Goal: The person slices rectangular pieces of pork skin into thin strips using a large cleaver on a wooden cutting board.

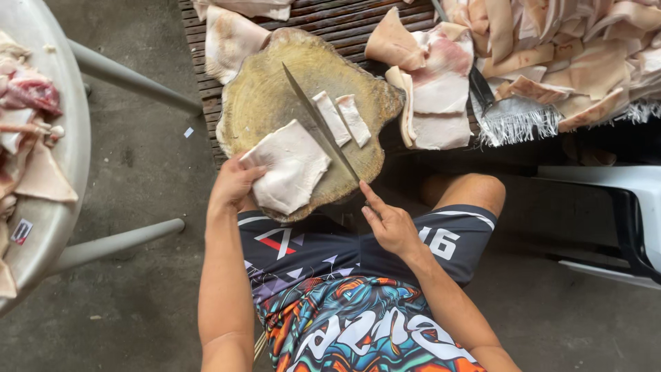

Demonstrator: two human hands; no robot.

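One slab of pale pork skin (292, 165) pinned on the round wooden block (261, 96) by curled left hand (234, 182) fingers, long knife (320, 124) gripped by closed right hand (389, 224), two cut strips (343, 118) laid beyond the blade

knife (320, 124) handle is hidden under the right hand (392, 224); meat pile (585, 55) right of the chopping block (275, 89) gets cropped.
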